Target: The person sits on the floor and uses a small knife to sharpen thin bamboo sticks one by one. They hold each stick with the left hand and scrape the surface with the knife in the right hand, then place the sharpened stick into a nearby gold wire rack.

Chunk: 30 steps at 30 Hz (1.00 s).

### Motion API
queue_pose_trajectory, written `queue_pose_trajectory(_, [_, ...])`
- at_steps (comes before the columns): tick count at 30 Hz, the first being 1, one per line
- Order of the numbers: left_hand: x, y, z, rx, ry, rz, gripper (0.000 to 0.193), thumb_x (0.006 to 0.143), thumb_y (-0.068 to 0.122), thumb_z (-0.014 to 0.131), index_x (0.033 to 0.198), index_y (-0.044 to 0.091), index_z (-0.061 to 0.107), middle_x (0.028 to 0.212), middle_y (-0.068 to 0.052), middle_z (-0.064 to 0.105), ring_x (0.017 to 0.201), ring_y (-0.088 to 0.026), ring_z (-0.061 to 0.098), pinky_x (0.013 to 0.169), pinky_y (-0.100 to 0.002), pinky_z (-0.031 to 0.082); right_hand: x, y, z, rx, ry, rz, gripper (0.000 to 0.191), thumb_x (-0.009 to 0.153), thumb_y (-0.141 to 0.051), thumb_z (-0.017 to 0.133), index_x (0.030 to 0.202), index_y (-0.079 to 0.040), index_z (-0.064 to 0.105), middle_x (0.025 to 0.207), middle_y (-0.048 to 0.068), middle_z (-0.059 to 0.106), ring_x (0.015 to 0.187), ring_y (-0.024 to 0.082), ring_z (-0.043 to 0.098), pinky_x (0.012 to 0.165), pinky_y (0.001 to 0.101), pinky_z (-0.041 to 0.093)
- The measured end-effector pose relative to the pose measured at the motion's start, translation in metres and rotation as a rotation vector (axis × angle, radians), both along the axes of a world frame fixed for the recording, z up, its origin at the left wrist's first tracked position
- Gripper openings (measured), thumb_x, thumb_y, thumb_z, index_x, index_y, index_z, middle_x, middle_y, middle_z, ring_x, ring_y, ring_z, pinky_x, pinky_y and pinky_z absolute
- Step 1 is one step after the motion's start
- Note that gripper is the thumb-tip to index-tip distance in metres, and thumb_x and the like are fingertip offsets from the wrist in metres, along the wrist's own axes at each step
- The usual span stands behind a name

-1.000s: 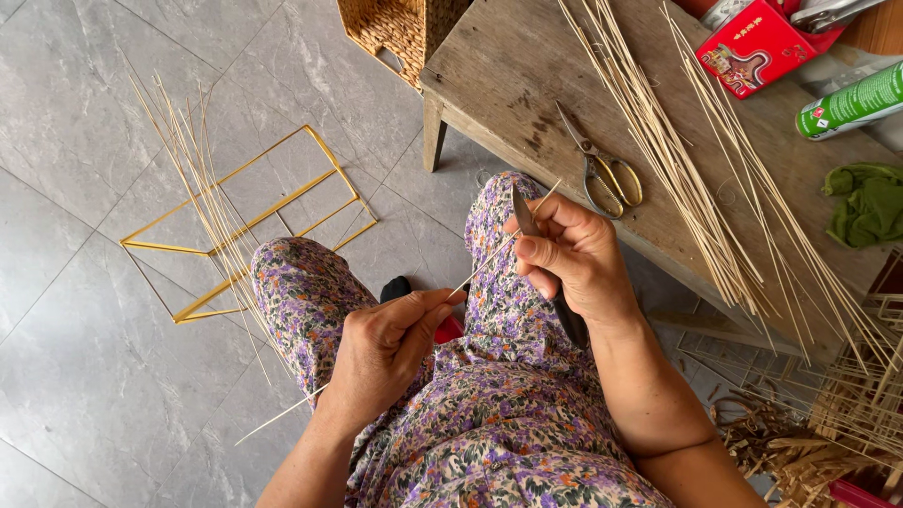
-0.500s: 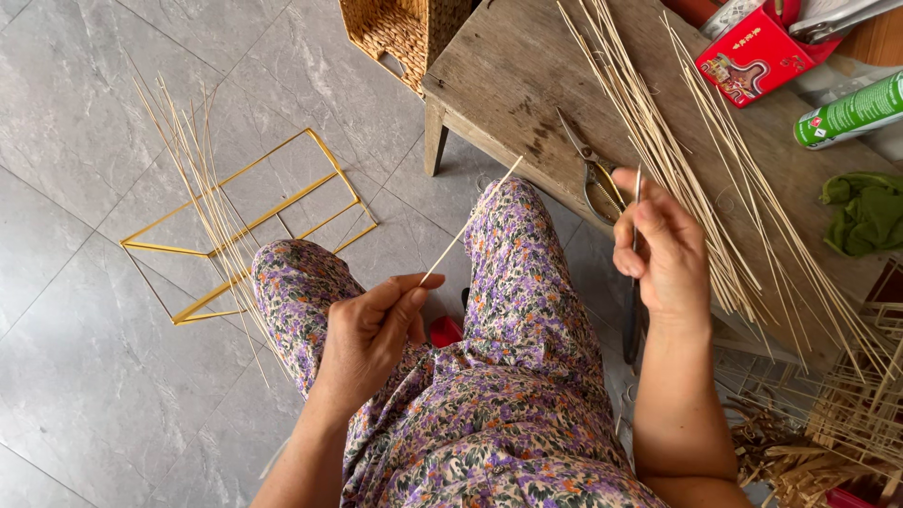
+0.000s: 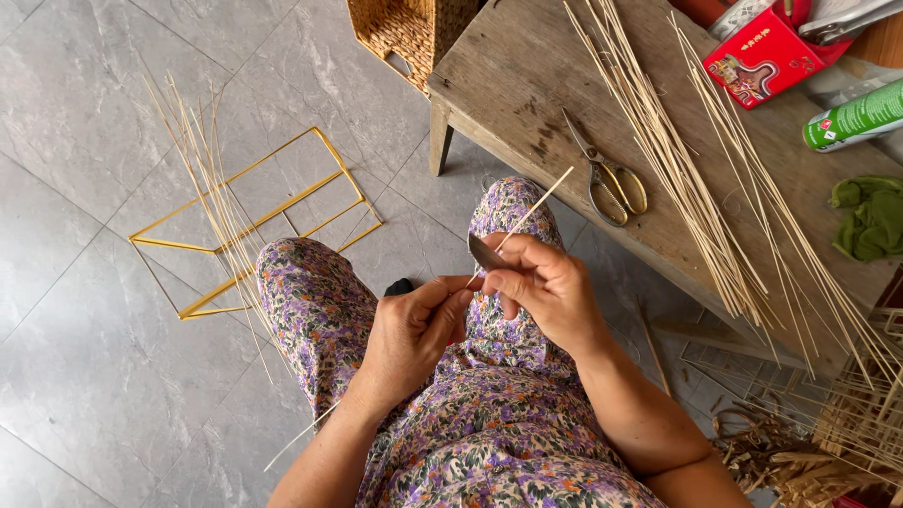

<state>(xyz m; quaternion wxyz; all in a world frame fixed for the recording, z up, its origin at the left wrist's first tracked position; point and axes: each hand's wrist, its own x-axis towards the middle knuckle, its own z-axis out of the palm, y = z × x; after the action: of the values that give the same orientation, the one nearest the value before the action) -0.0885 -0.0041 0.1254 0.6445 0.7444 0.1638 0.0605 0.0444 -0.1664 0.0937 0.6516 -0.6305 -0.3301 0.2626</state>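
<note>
Two hands meet over my lap, just in front of the wooden bench [image 3: 527, 85], which I will use as my landmark. My left hand [image 3: 414, 329] is closed around the lower part of a thin bamboo strip [image 3: 536, 202], thumb pressing it against the fingers; my right hand [image 3: 546, 287] is closed around a small knife [image 3: 484, 252], whose dark blade lies against the strip. The strip runs from below my left wrist up past both hands, its free tip pointing toward the near edge of the bench. I judge it very light, springy and easy to snap or split, so the hold belongs close to the blade, where it will flex least, and the smooth skin may slip under a loose pinch. On the bench, nearest me, lie scissors [image 3: 607, 183] with yellowish handles, and just beyond them a long bundle of strips [image 3: 677, 179]. Farther across the bench are a red box [image 3: 762, 61], a green can [image 3: 851, 118] and a green cloth [image 3: 870, 216]. Left of the bench, on the grey tile floor [image 3: 85, 113], lies a yellow frame [image 3: 254, 221] with loose strips across it.
</note>
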Motion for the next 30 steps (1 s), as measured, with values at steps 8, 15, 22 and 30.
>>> queue_pose_trajectory(8, [-0.005, 0.014, 0.000, 0.067, 0.011, -0.037, 0.022, 0.098, 0.016, 0.063, 0.112, 0.007, 0.077, 0.062, -0.002, 0.067, 0.056, -0.005, 0.064, 0.051, -0.025, 0.052, 0.055, -0.015, 0.004, 0.126, 0.175, -0.252, 0.016, 0.101, -0.011, 0.068, 0.115, -0.002, 0.070, 0.081, 0.005, 0.069, 0.057, 0.007, 0.054, 0.049, 0.0199, 0.041])
queue_pose_trajectory(15, [0.000, 0.023, -0.008, 0.089, 0.002, 0.065, 0.021, 0.101, 0.019, 0.064, 0.112, 0.007, 0.077, 0.060, -0.008, 0.065, 0.053, -0.010, 0.059, 0.051, -0.029, 0.050, 0.058, -0.023, 0.014, 0.170, 0.184, -0.290, 0.035, 0.104, -0.014, 0.062, 0.136, -0.001, 0.063, 0.086, 0.007, 0.067, 0.063, 0.009, 0.054, 0.057, 0.0218, 0.043])
queue_pose_trajectory(22, [0.007, 0.021, -0.025, 0.207, -0.145, 0.066, 0.022, 0.101, 0.022, 0.064, 0.114, 0.008, 0.074, 0.072, -0.008, 0.073, 0.064, -0.015, 0.074, 0.061, -0.031, 0.059, 0.013, 0.015, -0.024, -0.134, 0.215, 0.070, 0.038, 0.096, -0.014, 0.066, 0.131, 0.000, 0.067, 0.077, 0.007, 0.069, 0.060, 0.008, 0.054, 0.053, 0.0222, 0.044])
queue_pose_trajectory(30, [0.001, 0.033, -0.042, 0.337, -0.186, -0.010, 0.024, 0.106, 0.027, 0.058, 0.114, 0.014, 0.075, 0.080, -0.003, 0.076, 0.068, -0.014, 0.075, 0.069, -0.032, 0.061, 0.066, -0.008, -0.028, 0.022, 0.070, -0.251, 0.016, 0.110, -0.009, 0.060, 0.121, 0.001, 0.064, 0.080, 0.009, 0.065, 0.063, 0.013, 0.054, 0.050, 0.0209, 0.037])
